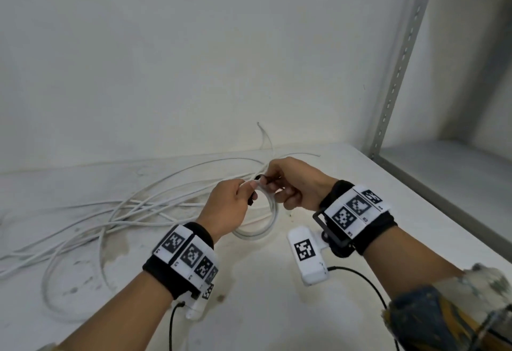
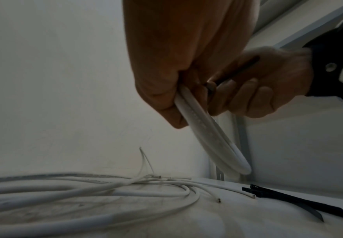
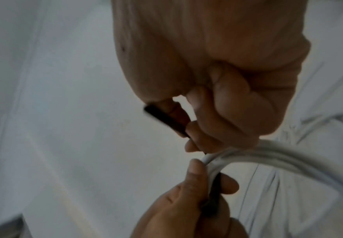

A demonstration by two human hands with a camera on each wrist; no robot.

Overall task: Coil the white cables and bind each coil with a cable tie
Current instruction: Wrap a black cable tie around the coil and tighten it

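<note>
White shelf; left hand grips small white coil, right hand pinches black cable tie

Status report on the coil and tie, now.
Left hand grips coil. Right hand pinches black tie at coil. Loose cables behind; spare ties on table.

The coiled white cable has a smooth, faintly glossy plastic jacket. Black cable ties look like matt plastic. The white tabletop is smooth but stained. The perforated upright, far right, looks like grey painted metal.
</note>
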